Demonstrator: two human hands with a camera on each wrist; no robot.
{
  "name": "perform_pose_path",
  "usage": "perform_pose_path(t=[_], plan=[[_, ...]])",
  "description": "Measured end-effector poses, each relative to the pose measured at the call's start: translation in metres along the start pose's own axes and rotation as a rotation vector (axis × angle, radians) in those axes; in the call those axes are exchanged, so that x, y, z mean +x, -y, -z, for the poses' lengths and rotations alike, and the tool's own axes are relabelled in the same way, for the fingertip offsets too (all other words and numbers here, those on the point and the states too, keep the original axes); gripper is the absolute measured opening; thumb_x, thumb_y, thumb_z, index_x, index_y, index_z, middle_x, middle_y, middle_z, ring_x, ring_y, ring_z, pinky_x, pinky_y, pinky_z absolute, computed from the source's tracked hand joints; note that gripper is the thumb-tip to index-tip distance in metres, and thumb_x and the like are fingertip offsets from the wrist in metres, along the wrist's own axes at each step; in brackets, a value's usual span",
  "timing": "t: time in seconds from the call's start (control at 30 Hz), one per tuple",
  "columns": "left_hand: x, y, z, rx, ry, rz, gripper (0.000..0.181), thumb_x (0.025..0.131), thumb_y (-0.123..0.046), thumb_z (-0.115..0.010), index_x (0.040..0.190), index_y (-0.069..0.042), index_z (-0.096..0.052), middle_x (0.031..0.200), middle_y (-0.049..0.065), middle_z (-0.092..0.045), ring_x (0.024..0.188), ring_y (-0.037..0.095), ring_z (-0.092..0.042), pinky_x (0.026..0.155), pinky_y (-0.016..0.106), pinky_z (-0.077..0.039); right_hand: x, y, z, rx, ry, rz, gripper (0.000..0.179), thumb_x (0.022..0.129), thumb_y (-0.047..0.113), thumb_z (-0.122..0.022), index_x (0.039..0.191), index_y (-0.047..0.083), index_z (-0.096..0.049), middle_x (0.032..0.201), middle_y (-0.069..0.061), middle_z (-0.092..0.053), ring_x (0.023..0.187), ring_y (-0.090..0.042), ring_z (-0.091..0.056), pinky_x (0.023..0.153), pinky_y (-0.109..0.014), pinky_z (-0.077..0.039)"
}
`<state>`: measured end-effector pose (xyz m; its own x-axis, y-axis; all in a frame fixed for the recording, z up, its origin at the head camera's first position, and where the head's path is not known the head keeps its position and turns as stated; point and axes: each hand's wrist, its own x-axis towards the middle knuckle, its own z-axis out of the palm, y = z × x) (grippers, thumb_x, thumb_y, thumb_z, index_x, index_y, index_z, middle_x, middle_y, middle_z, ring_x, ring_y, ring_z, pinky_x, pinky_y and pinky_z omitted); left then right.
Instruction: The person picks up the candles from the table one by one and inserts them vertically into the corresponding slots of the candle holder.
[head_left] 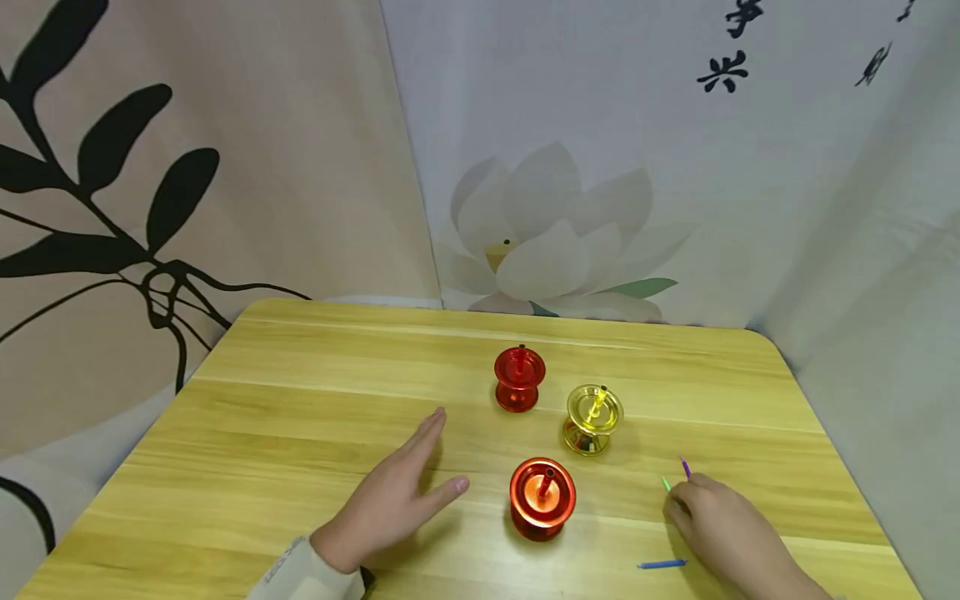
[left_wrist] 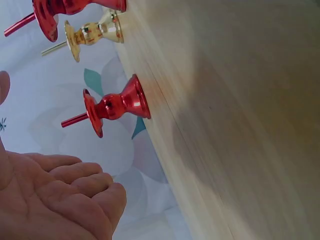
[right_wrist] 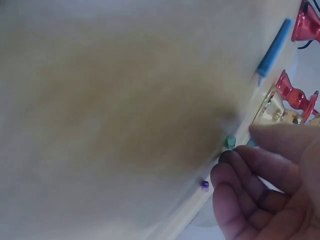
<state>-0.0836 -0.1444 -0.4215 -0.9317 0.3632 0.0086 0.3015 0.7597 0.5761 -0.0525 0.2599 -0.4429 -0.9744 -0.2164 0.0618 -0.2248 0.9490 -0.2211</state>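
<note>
Three shiny candle holders stand upright on the table: a red one [head_left: 519, 379] at the back, a gold one [head_left: 592, 419] right of it, and an orange-red one [head_left: 542, 498] in front. My left hand [head_left: 397, 496] hovers left of them, fingers extended, palm towards them, holding nothing. At the right, my right hand [head_left: 731, 529] is low over the table with curled fingers. Its thumb and index fingertips are at a thin green candle [right_wrist: 230, 142]; whether they pinch it is unclear. A purple candle [right_wrist: 205, 185] lies by the other fingers. A blue candle [head_left: 662, 564] lies nearer me.
The light wooden table [head_left: 300, 400] has rounded back corners. Hanging cloth [head_left: 585, 100] with a lotus, leaves and dark characters printed on it surrounds the back and sides.
</note>
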Motion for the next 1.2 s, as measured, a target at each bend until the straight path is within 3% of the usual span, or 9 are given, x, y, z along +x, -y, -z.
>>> perform_pose_path(t=[0.13,0.27,0.53,0.67,0.9,1.03,1.2], plan=[[0.007,-0.002,-0.002,-0.06,-0.01,0.002,0.092,0.095,-0.067,-0.051,0.161,-0.012,-0.018,0.164,-0.001,-0.015,0.149,0.023,-0.025,0.118,0.045,-0.028,0.005,-0.002,0.0,-0.033,-0.03,-0.002,0.025,0.086,0.007,-0.074,0.067,0.017,-0.061,0.064,0.006,-0.049,0.057,-0.01,-0.041,0.051,-0.032,-0.042],[0.015,-0.006,-0.004,-0.128,-0.027,0.001,0.086,0.097,-0.057,-0.058,0.161,-0.012,-0.021,0.164,0.003,-0.019,0.148,0.025,-0.027,0.119,0.046,-0.027,0.009,-0.006,0.0,-0.061,-0.024,-0.003,0.03,0.086,0.005,-0.073,0.063,0.015,-0.056,0.061,0.004,-0.046,0.054,-0.012,-0.038,0.046,-0.031,-0.038],[0.029,-0.011,-0.01,-0.189,-0.049,0.01,0.084,0.097,-0.057,-0.057,0.161,-0.015,-0.022,0.164,0.004,-0.023,0.148,0.026,-0.029,0.119,0.047,-0.027,0.016,-0.006,0.002,-0.024,0.059,-0.062,0.03,0.087,0.008,-0.07,0.063,0.014,-0.053,0.06,0.002,-0.044,0.053,-0.014,-0.04,0.046,-0.031,-0.037],[0.034,-0.011,-0.013,-0.209,-0.045,0.021,0.084,0.097,-0.056,-0.058,0.161,-0.014,-0.023,0.164,0.004,-0.024,0.148,0.026,-0.03,0.119,0.047,-0.027,0.017,-0.006,0.001,0.008,0.056,-0.079,0.028,0.084,0.01,-0.07,0.064,0.015,-0.052,0.061,0.002,-0.044,0.054,-0.013,-0.04,0.047,-0.03,-0.037],[0.045,-0.009,-0.019,-0.23,-0.071,0.026,0.082,0.098,-0.051,-0.061,0.16,-0.012,-0.025,0.163,0.008,-0.028,0.146,0.03,-0.032,0.118,0.05,-0.029,0.02,-0.002,0.006,0.072,0.032,-0.1,0.012,0.084,0.011,-0.067,0.078,0.011,-0.058,0.065,0.005,-0.047,0.058,-0.012,-0.043,0.052,-0.029,-0.04],[0.052,-0.009,-0.022,-0.255,-0.087,0.053,0.083,0.097,-0.055,-0.059,0.16,-0.013,-0.026,0.162,0.009,-0.03,0.146,0.031,-0.033,0.117,0.052,-0.03,0.022,0.005,0.009,0.106,-0.024,-0.087,0.011,0.084,0.01,-0.066,0.078,0.013,-0.059,0.065,0.008,-0.049,0.057,-0.009,-0.043,0.052,-0.026,-0.04],[0.063,-0.01,-0.027,-0.287,-0.092,0.094,0.087,0.093,-0.064,-0.057,0.16,-0.017,-0.027,0.162,0.006,-0.03,0.146,0.031,-0.033,0.117,0.053,-0.03,0.024,0.015,0.01,0.14,-0.196,-0.028,0.013,0.082,0.01,-0.07,0.077,0.017,-0.06,0.065,0.013,-0.051,0.057,0.0,-0.045,0.05,-0.021,-0.041]])
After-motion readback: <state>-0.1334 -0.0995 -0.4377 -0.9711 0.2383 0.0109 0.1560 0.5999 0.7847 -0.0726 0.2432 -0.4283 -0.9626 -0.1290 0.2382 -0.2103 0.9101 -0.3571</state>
